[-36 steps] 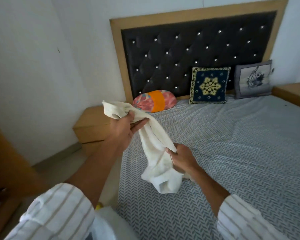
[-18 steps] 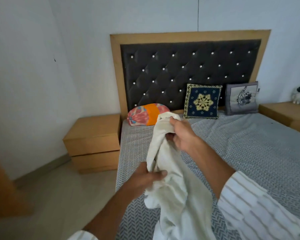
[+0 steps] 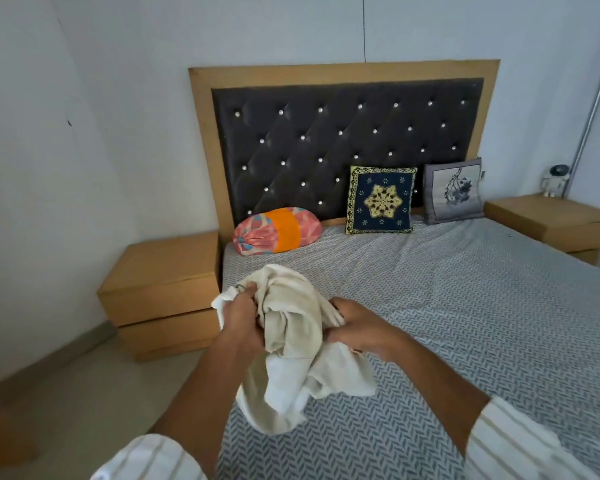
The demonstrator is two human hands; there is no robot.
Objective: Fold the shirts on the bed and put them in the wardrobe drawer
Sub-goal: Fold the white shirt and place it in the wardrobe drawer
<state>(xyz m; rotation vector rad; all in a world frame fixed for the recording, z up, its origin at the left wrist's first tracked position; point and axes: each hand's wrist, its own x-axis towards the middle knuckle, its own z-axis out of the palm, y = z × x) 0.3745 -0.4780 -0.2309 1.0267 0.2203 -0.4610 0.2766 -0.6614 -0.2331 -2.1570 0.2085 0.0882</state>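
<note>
Cream shirt is held bunched above the near left part of the bed. Left hand is clenched on its upper fabric; right hand is gripped on its right side.

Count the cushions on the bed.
3, all by the headboard: orange bolster at left, navy cushion in the middle, grey cushion at right.
</note>
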